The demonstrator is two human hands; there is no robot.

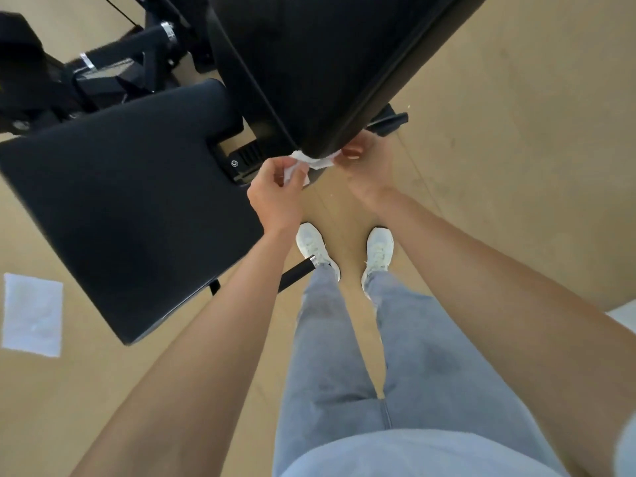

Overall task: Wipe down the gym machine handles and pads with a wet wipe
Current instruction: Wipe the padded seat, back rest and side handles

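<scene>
A white wet wipe stretches under the lower tip of the big black back pad. My left hand pinches the wipe's left end just below the pad's corner. My right hand holds its right end, fingers curled against the pad's underside. Below and to the left lies the flat black seat pad. A black handle bar with a silver end sticks out beneath the seat, near my left shoe.
The machine's black frame, rollers and cables fill the upper left. A white sheet lies on the tan floor at the left. A black foot piece sits behind my right hand. My feet in white shoes stand below.
</scene>
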